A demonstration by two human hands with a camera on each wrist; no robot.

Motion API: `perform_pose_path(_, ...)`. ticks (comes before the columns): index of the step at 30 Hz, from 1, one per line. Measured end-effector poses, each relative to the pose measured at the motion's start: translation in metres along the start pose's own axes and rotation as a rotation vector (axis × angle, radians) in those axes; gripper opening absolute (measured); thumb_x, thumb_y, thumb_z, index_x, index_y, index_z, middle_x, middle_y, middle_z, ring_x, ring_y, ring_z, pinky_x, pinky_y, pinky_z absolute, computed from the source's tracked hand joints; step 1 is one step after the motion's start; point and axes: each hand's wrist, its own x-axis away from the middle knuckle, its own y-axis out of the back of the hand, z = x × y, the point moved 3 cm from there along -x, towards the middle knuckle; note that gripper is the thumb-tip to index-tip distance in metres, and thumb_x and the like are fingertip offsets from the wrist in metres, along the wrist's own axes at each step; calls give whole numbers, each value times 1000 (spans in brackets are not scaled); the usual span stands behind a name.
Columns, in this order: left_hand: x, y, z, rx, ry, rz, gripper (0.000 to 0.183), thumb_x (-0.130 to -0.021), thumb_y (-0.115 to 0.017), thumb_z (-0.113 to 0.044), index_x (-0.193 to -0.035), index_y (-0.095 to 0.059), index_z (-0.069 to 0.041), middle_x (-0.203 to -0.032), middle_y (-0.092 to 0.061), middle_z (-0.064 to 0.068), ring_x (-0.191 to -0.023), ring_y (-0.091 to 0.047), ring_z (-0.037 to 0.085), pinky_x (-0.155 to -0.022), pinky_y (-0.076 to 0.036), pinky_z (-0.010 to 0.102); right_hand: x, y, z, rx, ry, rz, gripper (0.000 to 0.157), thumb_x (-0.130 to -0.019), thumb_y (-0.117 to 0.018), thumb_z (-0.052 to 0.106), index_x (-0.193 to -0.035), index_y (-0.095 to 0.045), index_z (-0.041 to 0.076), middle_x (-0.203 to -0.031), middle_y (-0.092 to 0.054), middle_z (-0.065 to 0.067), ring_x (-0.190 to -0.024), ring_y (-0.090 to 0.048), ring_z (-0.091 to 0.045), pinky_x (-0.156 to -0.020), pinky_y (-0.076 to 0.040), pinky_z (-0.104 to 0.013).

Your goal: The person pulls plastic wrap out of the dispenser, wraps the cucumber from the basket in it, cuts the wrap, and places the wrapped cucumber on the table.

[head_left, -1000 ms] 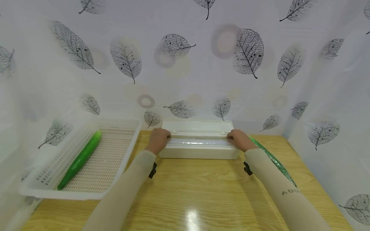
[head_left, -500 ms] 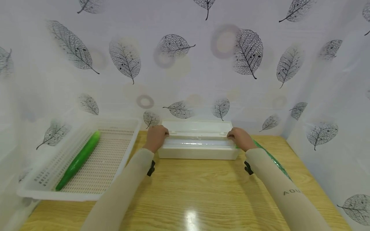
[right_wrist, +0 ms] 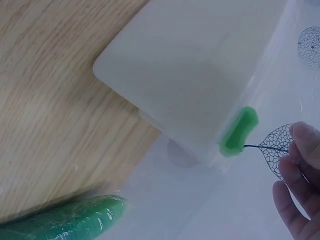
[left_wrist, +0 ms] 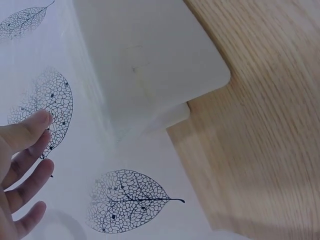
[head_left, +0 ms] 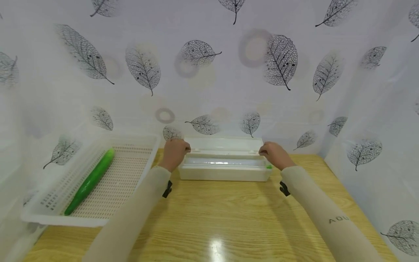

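Note:
A white cling film dispenser box (head_left: pixel 224 174) stands at the back of the table with its lid (head_left: pixel 226 143) raised and a shiny roll of cling film (head_left: pixel 222 161) inside. Its green slide cutter (right_wrist: pixel 239 132) sits at the right end. My left hand (head_left: pixel 175 153) is just above the box's left end, thumb and index finger pinching the clear film edge. At the right end my right hand (head_left: pixel 276 154) pinches it likewise; the film itself barely shows. A film-wrapped cucumber (right_wrist: pixel 75 220) lies right of the box, hidden by my right forearm in the head view.
On the left, a white perforated basket (head_left: pixel 112 222) holds a green cucumber (head_left: pixel 90 181). Behind the wooden table (head_left: pixel 209 214) and along its sides hangs a white leaf-printed sheet (head_left: pixel 209 83).
Both hands have lifted slightly from the roll and moved a little apart. The green cutter at the box's right end has come into sight; the wrapped cucumber is now behind my right forearm.

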Motion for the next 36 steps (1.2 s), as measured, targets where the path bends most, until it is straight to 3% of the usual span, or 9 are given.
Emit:
perform_pose_path(10, 1, 6, 4, 25, 7, -10, 10, -82, -70, -23, -87, -75, -17, -88, -74, 2, -81, -68, 19, -86, -50, 44, 3, 14, 3, -17, -29, 2, 13, -86, -63, 2, -95, -71, -3, -88, -66, -13, -82, -63, -26, -77, -55, -39)
perform_pose_path(16, 4, 17, 4, 70, 4, -43, 10, -83, -69, -22, -87, -75, -15, -87, -74, 2, -81, -68, 20, -88, -48, 46, 4, 21, 3, -7, -39, -39, 13, -86, -62, 2, -95, -71, -3, -89, -66, -13, -83, -63, -27, -78, -55, -41)
perform_pose_path(25, 3, 31, 4, 35, 4, -60, 11, -82, -70, -24, -88, -76, -17, -86, -74, 3, -80, -68, 21, -90, -48, 49, 9, 38, 13, -5, -26, -65, 12, -87, -62, 1, -94, -71, -1, -90, -67, -14, -84, -63, -28, -78, -55, -42)
perform_pose_path(36, 3, 49, 2, 0, -37, -134, 9, -81, -71, -25, -84, -76, -17, -81, -73, 2, -75, -66, 20, -86, -50, 47, 13, 59, 23, 19, 22, -127, 10, -84, -64, -1, -91, -71, -4, -87, -67, -16, -80, -63, -28, -75, -55, -42)
